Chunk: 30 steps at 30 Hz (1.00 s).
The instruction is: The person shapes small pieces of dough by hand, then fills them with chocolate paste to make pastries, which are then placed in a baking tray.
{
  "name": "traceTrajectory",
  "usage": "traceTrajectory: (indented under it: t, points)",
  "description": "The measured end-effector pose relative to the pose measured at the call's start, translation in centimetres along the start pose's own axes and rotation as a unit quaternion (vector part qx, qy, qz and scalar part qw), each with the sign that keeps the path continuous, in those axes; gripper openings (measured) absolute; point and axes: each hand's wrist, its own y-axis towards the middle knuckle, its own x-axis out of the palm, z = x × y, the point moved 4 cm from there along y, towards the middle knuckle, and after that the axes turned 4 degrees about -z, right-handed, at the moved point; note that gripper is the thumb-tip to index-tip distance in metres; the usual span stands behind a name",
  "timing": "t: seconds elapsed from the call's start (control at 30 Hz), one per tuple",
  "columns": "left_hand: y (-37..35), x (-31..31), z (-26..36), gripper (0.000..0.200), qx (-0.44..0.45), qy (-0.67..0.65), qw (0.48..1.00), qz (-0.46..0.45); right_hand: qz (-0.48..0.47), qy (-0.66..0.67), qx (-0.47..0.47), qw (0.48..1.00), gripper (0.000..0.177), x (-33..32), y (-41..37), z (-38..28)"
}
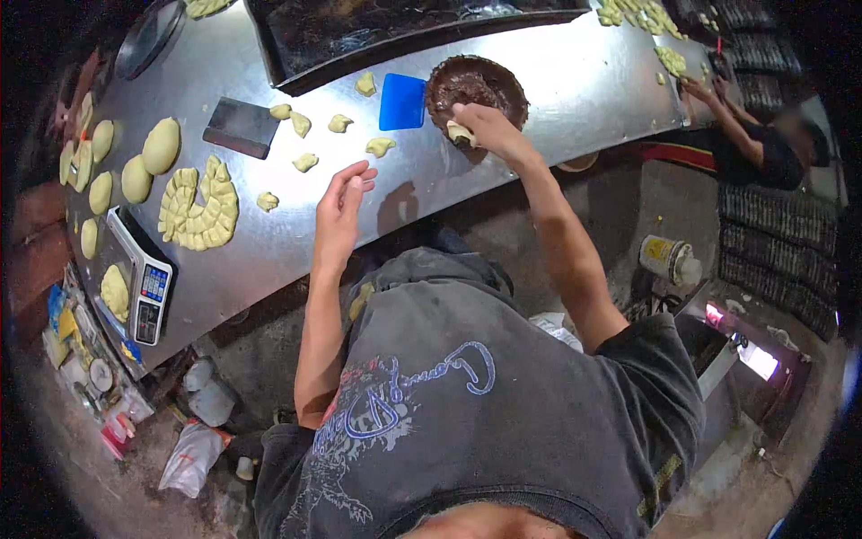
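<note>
At the near rim of a round bowl of brown filling (478,85), my right hand (489,128) is closed on a small pale dough piece (459,133) with something dark on it. My left hand (342,202) is held near the table's front edge, its fingers apart and nothing in them. A blue scraper (401,101) lies just left of the bowl. Small dough pieces, one of them a lump (380,146) between my hands, are scattered on the metal table (296,211). The tips of my right fingers are partly hidden.
Further left are a dark metal block (241,127), a ring of cut dough (199,211), round dough balls (162,146) and a digital scale (150,287) holding dough. A dark tray (359,40) stands behind. At the right, another person (777,148) reaches towards dough pieces (670,61).
</note>
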Motion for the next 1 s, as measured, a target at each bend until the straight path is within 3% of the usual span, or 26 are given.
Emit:
traceTrajectory:
  t: [0.17,0.2,0.27,0.33,0.43,0.47,0.53,0.57,0.67,0.8,0.87,1.0]
  points:
    - [-2.4,-2.8,1.5,0.043,0.015,-0.045,0.998,0.041,-0.018,0.333,-0.027,0.942,0.043,3.9,-3.4,-5.9]
    - [-2.7,-3.1,2.3,0.043,0.032,-0.034,0.998,0.044,-0.084,0.408,-0.066,0.907,0.042,5.1,-4.2,-6.9]
    - [-3.2,-3.6,3.1,0.042,0.081,0.007,0.997,0.001,-0.166,0.499,-0.055,0.849,0.041,8.3,-5.4,-9.1]
    - [-4.4,-3.3,4.9,0.036,0.168,0.068,0.984,0.003,-0.238,0.559,-0.091,0.789,0.042,11.5,-7.1,-12.0]
    - [-6.8,-4.5,6.2,0.029,0.190,0.105,0.976,0.032,-0.249,0.594,-0.087,0.760,0.040,16.5,-8.2,-14.3]
    - [-7.5,-5.1,6.4,0.028,0.181,0.044,0.980,0.064,-0.289,0.593,-0.126,0.741,0.041,17.7,-8.3,-14.6]
    - [-8.6,-6.3,6.7,0.026,0.161,-0.079,0.976,0.127,-0.256,0.548,-0.139,0.784,0.049,19.9,-9.4,-16.6]
    - [-8.7,-7.3,5.9,0.028,0.165,-0.032,0.971,0.167,-0.245,0.552,-0.131,0.786,0.055,20.6,-9.7,-17.1]
    - [-9.6,-8.4,6.5,0.028,0.211,-0.099,0.952,0.199,-0.194,0.495,-0.166,0.831,0.055,21.5,-10.1,-18.0]
    - [-11.0,-9.6,6.7,0.032,0.148,-0.068,0.966,0.202,-0.121,0.363,-0.248,0.890,0.036,22.7,-10.1,-18.1]
    - [-11.6,-10.2,6.1,0.032,0.105,-0.047,0.975,0.192,-0.051,0.219,-0.291,0.930,0.019,23.0,-9.8,-17.8]
    - [-13.1,-10.7,5.4,0.027,0.130,-0.046,0.977,0.162,-0.214,0.199,-0.157,0.944,0.021,23.4,-10.3,-16.9]
